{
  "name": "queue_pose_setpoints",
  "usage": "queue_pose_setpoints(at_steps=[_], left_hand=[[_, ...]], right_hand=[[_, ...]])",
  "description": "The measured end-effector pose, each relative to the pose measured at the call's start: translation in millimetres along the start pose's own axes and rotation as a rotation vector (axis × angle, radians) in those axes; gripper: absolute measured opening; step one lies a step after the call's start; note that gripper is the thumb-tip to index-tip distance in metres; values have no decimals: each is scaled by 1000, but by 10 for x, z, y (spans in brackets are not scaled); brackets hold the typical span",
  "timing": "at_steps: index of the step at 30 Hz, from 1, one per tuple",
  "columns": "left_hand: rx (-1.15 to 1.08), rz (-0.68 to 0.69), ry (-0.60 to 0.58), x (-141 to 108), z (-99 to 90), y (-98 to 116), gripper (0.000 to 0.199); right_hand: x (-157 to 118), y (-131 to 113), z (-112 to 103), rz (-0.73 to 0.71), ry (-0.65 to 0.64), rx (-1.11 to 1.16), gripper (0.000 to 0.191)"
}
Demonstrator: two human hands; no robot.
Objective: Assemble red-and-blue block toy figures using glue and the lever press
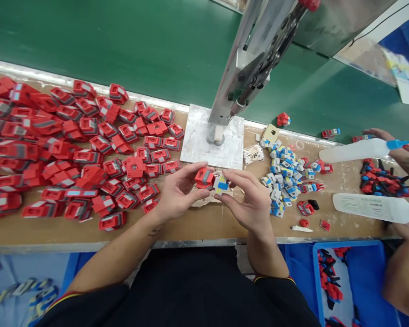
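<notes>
Between the thumb and fingers of my left hand (pixel 180 190) is a red plastic toy part (pixel 203 178). My right hand (pixel 248 197) pinches a white, blue and yellow toy part (pixel 221 185). The two parts are side by side, very close together; whether they touch I cannot tell. Just beyond my hands stands a metal press (pixel 235 86) on a pale base plate (pixel 196 136). Many red and grey toy parts (pixel 88 156) spread over the table to my left. A heap of white, blue and yellow parts (pixel 282 170) lies right of my right hand.
Cotton swabs (pixel 253 154) lie beside the press plate. At right, a co-worker's hands (pixel 381 135) are near two white squeeze bottles (pixel 356 151) with blue tips. A blue tray (pixel 368 247) of red and black pieces sits below the table edge. A green surface (pixel 122 45) runs behind.
</notes>
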State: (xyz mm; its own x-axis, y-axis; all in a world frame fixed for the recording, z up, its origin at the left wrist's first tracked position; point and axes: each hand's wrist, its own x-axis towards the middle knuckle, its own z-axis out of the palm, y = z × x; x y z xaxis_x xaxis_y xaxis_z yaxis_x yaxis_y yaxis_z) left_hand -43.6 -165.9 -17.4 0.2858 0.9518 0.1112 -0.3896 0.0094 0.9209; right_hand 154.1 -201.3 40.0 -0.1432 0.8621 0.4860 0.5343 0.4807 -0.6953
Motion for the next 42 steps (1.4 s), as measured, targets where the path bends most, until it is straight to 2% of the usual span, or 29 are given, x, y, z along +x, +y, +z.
queue_pose_setpoints(at_steps=[5,11,15,19,22,24,28,30,33,35,37,39,42], left_hand=[[-120,-121,-86,25,-24,-20,64],[-168,-144,-88,45,21,3,56],[-118,-87,-62,56,19,4,51],[-41,-40,-40,27,3,4,45],[75,23,-10,-7,19,-28,59],[167,112,32,-19,31,-65,70],[263,240,45,-19,3,-97,63],[291,264,11,-19,-35,-77,64],[363,363,-85,-21,-83,-36,64],[436,454,-156,-21,-95,-16,56],[522,495,-174,-19,-86,8,43],[593,460,-161,-6,-63,52,35],[558,336,-208,83,-21,150,48]], right_hand=[[60,0,-107,-156,-106,-106,64],[85,-14,-103,-148,-155,-152,63],[78,-17,-87,-143,-176,-145,56],[10,32,22,-159,-84,-151,61],[-74,103,164,-174,15,-138,73],[-115,144,240,-181,53,-110,76],[-124,185,217,-209,-1,-102,66],[-105,198,130,-167,-63,-39,63],[-82,223,19,-4,-142,202,72],[-76,237,-1,99,-213,358,71],[-72,245,20,169,-273,446,60],[-55,267,62,218,-274,468,47],[25,375,131,223,-180,456,42]])
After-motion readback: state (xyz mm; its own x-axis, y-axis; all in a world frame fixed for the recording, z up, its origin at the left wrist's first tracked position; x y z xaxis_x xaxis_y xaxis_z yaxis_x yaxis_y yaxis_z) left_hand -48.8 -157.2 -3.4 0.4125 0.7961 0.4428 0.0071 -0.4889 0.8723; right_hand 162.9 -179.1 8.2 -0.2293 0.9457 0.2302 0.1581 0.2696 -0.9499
